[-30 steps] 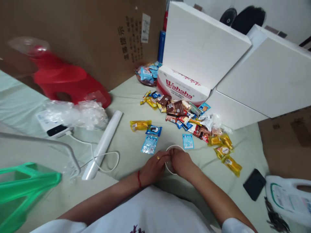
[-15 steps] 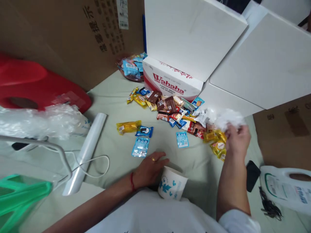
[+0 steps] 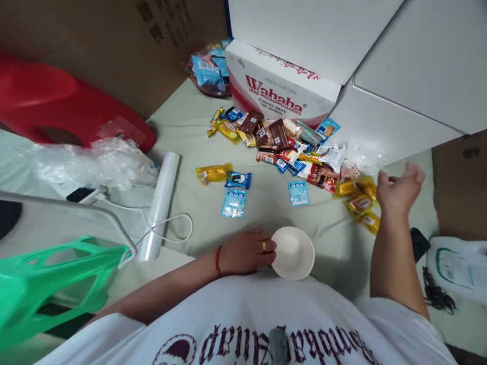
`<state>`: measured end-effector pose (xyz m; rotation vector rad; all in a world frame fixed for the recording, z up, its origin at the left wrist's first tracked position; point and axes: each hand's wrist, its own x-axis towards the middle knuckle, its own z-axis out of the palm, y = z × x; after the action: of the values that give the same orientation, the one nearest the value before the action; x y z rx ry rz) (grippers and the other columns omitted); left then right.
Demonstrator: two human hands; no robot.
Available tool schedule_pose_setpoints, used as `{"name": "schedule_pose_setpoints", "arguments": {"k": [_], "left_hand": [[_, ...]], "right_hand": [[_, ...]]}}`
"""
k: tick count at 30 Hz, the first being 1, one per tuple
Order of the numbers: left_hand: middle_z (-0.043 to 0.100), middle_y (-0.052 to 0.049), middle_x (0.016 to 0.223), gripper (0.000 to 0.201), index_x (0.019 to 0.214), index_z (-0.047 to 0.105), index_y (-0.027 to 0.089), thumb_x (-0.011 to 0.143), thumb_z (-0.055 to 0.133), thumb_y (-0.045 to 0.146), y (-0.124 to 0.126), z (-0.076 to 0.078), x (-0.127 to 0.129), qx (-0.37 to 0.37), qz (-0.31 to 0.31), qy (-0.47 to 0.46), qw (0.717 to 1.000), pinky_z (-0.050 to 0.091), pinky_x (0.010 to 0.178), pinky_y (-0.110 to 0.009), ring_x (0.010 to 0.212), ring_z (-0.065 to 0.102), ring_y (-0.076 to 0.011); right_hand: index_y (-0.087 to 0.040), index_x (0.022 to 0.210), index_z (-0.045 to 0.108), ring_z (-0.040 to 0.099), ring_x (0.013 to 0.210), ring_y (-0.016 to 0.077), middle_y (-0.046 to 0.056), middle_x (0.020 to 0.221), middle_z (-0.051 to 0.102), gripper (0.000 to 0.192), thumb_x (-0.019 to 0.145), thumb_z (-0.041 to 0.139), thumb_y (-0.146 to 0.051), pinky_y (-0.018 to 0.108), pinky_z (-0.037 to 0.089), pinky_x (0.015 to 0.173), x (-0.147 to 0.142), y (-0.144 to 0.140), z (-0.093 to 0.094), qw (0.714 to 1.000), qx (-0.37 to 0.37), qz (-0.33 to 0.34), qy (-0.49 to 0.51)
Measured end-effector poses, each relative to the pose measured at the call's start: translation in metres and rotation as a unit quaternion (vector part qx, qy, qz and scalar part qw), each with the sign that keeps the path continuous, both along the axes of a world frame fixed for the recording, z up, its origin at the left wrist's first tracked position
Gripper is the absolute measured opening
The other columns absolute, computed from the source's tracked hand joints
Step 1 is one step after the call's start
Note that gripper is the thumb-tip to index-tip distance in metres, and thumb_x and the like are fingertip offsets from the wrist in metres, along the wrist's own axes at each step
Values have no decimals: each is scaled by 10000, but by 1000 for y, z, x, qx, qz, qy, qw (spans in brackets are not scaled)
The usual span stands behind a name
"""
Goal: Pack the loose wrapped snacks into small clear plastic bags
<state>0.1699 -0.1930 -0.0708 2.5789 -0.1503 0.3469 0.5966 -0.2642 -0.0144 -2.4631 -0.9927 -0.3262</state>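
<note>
My left hand (image 3: pixel 247 252) rests close to my body, its curled fingers closed at the left rim of a white paper cup (image 3: pixel 293 253). The cup's mouth faces me and nothing shows inside it. My right hand (image 3: pixel 401 190) hovers at the right with thumb and fingers apart, holding nothing. Just left of it lie yellow-wrapped snacks (image 3: pixel 359 203). Crumpled clear plastic (image 3: pixel 363 154) sits behind them, by the heap of mixed wrapped snacks (image 3: pixel 279 134). Two light-blue packets (image 3: pixel 234 203), a blue packet (image 3: pixel 238 180) and a yellow packet (image 3: pixel 214 174) lie apart from the heap.
A Wahaha carton (image 3: pixel 279 94) stands behind the heap, with a bowl of snacks (image 3: pixel 209 73) beside it. Leftward are a red jug (image 3: pixel 76 106), bubble wrap (image 3: pixel 95 162), a white roll (image 3: pixel 162 203), a cable and a green plastic stool (image 3: pixel 49 279). A white jug (image 3: pixel 462 268) stands right.
My right hand has let go of the clear plastic and drawn back rightward. The paper cup has turned from leaning on its side to mouth up, with my left hand at its rim.
</note>
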Motion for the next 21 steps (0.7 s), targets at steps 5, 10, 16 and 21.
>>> {"name": "schedule_pose_setpoints", "arguments": {"k": [5,10,16,21], "left_hand": [[703,-95,1016,159,1008,640,179,1004,489,131,0,-1,21,18,-6,-38,999,477,810,-355,863,593,-196],[712,-91,1065,231,1060,653,162,996,445,84,-9,-6,47,-40,-28,-56,997,504,866,-334,913,602,-195],[695,-100,1151,277,1198,642,171,1030,425,131,-19,-6,62,-120,-17,-53,991,544,927,-286,1020,643,-175],[644,-142,1261,279,1231,648,201,1003,491,167,-6,-11,54,-167,143,-57,974,583,877,-305,999,658,-171]], "right_hand": [[-267,1351,679,672,1196,254,124,1417,637,461,946,681,-486,372,588,930,-121,-91,16,862,-120,447,205],[-239,1188,757,727,1073,197,101,1148,765,260,1045,546,-288,337,599,946,-161,-139,6,851,-158,434,249],[-266,1179,752,717,1126,193,98,1237,736,280,1050,504,-277,321,594,957,-146,-160,18,850,-202,409,262],[-256,1007,773,743,836,234,103,998,775,230,942,646,-437,338,581,742,-29,-183,29,944,-170,211,187]]}}
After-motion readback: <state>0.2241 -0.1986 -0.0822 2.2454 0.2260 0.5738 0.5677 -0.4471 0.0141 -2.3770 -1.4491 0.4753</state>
